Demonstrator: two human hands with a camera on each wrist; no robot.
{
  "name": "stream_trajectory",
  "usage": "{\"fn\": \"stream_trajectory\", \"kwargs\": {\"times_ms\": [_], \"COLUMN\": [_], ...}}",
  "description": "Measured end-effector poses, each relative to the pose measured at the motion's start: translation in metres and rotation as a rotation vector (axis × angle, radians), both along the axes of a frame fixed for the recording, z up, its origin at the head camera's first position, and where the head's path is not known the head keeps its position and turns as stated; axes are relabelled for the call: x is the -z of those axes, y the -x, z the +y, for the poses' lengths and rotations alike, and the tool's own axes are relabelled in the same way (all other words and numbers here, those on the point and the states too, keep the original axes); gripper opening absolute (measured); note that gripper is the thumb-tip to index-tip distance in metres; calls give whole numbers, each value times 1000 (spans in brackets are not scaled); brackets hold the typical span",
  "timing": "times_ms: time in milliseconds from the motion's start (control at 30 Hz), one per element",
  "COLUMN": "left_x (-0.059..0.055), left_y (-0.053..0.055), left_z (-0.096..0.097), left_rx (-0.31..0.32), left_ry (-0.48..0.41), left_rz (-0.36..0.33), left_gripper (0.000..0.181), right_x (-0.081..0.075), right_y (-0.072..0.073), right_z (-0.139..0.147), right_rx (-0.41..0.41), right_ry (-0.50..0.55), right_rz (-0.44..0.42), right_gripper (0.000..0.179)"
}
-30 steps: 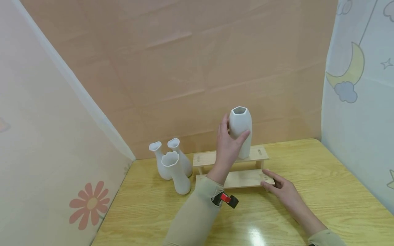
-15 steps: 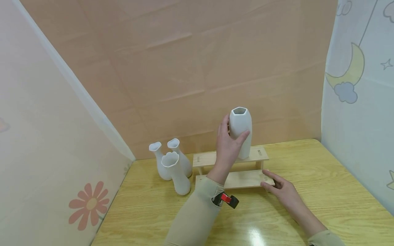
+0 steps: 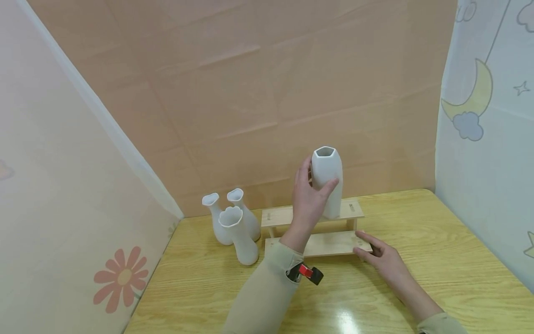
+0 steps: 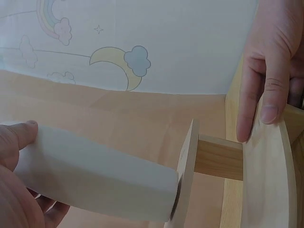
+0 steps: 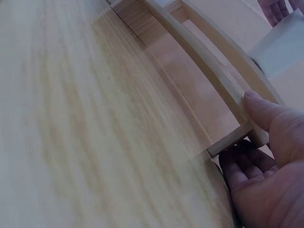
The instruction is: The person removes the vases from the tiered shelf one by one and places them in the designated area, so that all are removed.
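Note:
My left hand (image 3: 306, 199) grips a tall white vase (image 3: 329, 169) with a five-sided mouth, thumb on the near face and fingers round its left side. The vase stands upright at the right part of the upper board (image 3: 277, 215) of a two-tier wooden stand. In the left wrist view its base (image 4: 172, 202) is right at the board, with a dark strip of shadow along it. My right hand (image 3: 388, 262) holds the right end of the lower board (image 3: 329, 243). Seen from the right wrist, the thumb (image 5: 259, 107) lies on the board and the fingers curl under its end.
Left of the stand, three white vases stand grouped: one with a scalloped rim (image 3: 246, 248) in front, a wavy-mouthed one (image 3: 223, 232) and another narrow-necked one (image 3: 250, 222) behind. The wood-grain table (image 3: 200, 297) meets an orange-brown backdrop (image 3: 233, 116) and printed side walls.
The vase has come down very slightly and a touch to the right in my left hand. My right hand keeps its hold on the stand, and the three other vases stay put.

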State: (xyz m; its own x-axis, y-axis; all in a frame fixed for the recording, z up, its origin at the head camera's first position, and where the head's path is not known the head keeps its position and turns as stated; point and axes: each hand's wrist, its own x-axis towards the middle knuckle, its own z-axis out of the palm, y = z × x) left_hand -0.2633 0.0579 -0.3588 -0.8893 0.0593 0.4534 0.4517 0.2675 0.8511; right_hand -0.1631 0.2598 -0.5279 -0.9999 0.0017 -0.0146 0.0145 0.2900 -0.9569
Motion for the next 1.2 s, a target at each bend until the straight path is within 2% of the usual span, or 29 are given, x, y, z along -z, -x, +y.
{"fn": "stream_trajectory", "kwargs": {"times_ms": [200,433,633,767,1000,1200], "left_x": [-2,-4,-4,-2,3,10], "left_y": [-9,-25,-39,-49,-64,-75], "left_z": [-7,-21,-40,-55,-83,-106], "left_rx": [23,58,84,93,81,89], "left_ry": [-21,-66,-85,-83,-87,-89], "left_rz": [35,67,95,89,63,50], "left_gripper": [82,80,78,78,78,78], "right_x": [-1,-2,-2,-2,-3,-4], "right_y": [0,-1,0,0,0,-1], "right_z": [-2,-2,-2,0,1,1], "right_rx": [-1,-6,5,14,-5,14], "right_ry": [18,15,-45,-77,9,-44], "right_rz": [-9,-5,-3,-2,-13,-16], "right_gripper": [76,75,74,74,78,76]}}
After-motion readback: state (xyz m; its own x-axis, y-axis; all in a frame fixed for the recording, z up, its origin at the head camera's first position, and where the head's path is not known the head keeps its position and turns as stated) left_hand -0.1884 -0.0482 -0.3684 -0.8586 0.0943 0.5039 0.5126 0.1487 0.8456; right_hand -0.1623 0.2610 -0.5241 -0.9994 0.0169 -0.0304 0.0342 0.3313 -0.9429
